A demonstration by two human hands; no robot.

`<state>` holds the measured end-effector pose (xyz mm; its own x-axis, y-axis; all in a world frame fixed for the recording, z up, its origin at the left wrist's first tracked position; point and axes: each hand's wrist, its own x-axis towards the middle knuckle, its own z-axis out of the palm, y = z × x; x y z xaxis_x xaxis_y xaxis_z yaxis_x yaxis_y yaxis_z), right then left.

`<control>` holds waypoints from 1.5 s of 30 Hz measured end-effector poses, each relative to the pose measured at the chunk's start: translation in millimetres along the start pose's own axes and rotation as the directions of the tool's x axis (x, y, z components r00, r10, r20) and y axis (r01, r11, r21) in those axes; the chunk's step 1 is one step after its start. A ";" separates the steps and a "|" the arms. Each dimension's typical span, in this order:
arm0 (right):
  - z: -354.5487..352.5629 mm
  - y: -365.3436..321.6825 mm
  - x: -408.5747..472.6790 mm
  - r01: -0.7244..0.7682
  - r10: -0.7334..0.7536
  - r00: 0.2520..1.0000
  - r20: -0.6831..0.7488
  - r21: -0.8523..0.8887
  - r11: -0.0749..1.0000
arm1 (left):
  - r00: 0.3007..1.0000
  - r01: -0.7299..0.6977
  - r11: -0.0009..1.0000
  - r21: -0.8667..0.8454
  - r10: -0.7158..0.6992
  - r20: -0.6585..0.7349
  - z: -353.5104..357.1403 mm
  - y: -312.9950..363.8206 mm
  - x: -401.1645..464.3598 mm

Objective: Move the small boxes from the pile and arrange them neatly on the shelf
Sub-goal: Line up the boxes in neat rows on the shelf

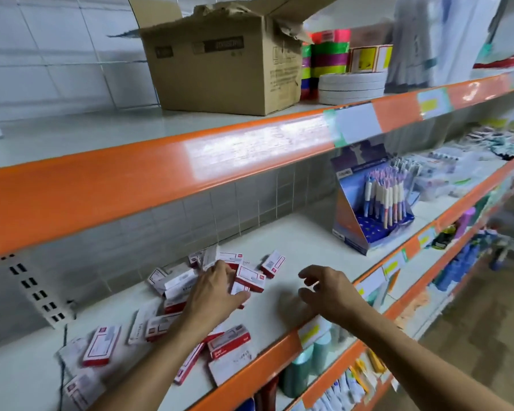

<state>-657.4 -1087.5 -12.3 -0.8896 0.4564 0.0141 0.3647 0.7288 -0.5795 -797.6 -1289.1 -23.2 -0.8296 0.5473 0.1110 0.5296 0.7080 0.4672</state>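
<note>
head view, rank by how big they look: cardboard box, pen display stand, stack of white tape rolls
1. cardboard box
2. pen display stand
3. stack of white tape rolls
Apparent size only; the distances differ.

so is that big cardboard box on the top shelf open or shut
Open. The cardboard box on the top shelf has its torn top flaps standing up and splayed outward. The camera angle hides what, if anything, is inside it.
</note>
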 end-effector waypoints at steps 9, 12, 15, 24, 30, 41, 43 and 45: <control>-8.9 38.4 83.7 0.267 -0.243 0.945 0.218 -0.088 0.960 | 0.994 0.050 0.996 0.076 -0.043 -0.097 27.0 22.3 20.3; -6.9 40.3 101.3 0.375 -0.340 0.908 0.246 -0.108 0.921 | 0.995 0.030 0.970 0.240 -0.006 -0.100 30.1 34.9 23.3; 3.8 37.1 115.2 0.470 -0.436 0.868 0.239 -0.112 0.875 | 0.995 0.046 0.946 0.321 -0.016 -0.096 34.0 46.0 20.5; 49.9 21.4 142.2 0.475 -0.434 0.857 0.277 -0.098 0.875 | 0.978 0.188 0.959 0.214 -0.163 -0.130 33.7 48.6 -5.7; 24.3 17.9 133.8 0.445 -0.478 0.832 0.282 0.174 0.878 | 0.976 0.207 0.952 0.226 -0.184 -0.120 31.7 52.6 -12.8; -4.2 73.5 136.7 0.284 -0.431 0.769 0.472 0.353 0.892 | 0.975 0.215 0.929 0.302 -0.186 -0.121 35.3 60.1 -20.1; -5.9 70.8 133.7 0.251 -0.387 0.776 0.498 0.320 0.914 | 0.974 0.219 0.928 0.303 -0.189 -0.126 36.2 61.1 -22.1; -4.9 61.3 125.0 0.249 -0.315 0.843 0.435 0.204 0.947 | 0.972 0.224 0.928 0.298 -0.190 -0.137 37.3 61.6 -23.7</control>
<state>-744.9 -983.3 -42.0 -0.9848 -0.0672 -0.1599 0.0679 0.6993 -0.7116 -738.7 -1241.9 -29.7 -0.9315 0.3362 0.1389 0.3587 0.9124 0.1969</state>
